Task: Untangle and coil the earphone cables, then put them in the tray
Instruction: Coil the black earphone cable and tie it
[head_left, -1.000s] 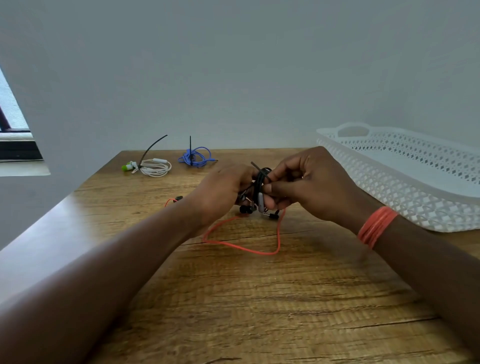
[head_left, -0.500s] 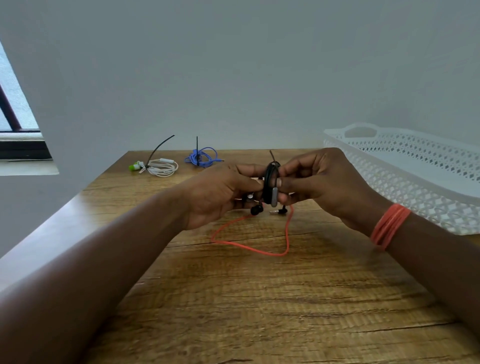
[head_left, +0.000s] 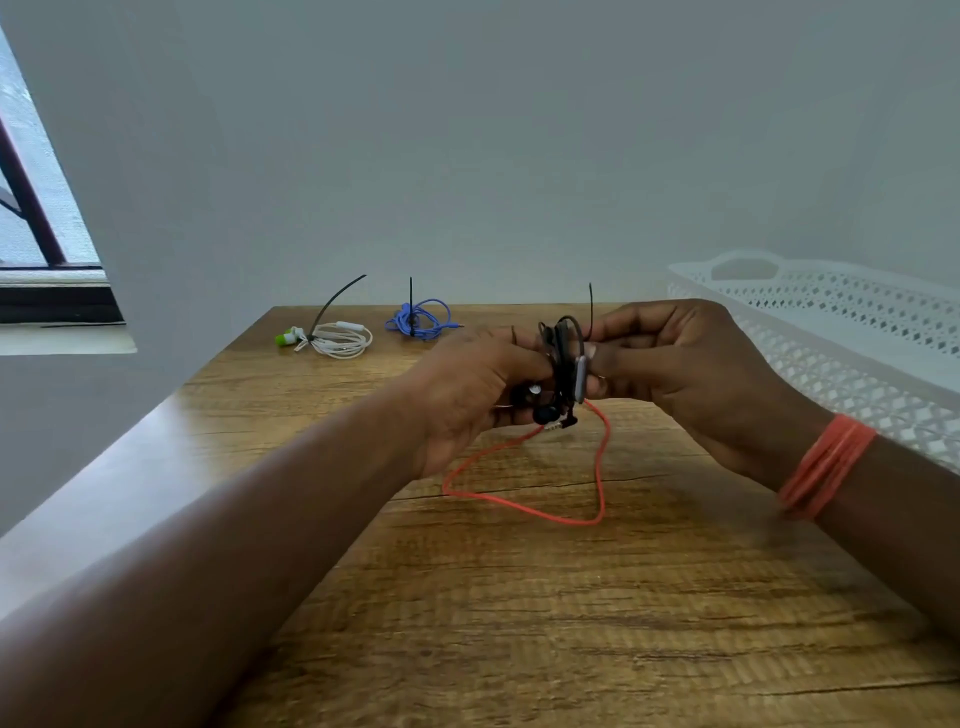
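I pinch the black earphone coil (head_left: 561, 364) with both hands, left hand (head_left: 478, 395) and right hand (head_left: 675, 364); binding step, I judge; next, tighten its tie (head_left: 590, 306).

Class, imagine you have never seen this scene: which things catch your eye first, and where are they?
At centre, the left hand and right hand grip a coiled black earphone cable above the wooden table. An orange cable loops on the table just below them. A white lattice tray sits at the right, and tied white and blue coils lie at the far edge.
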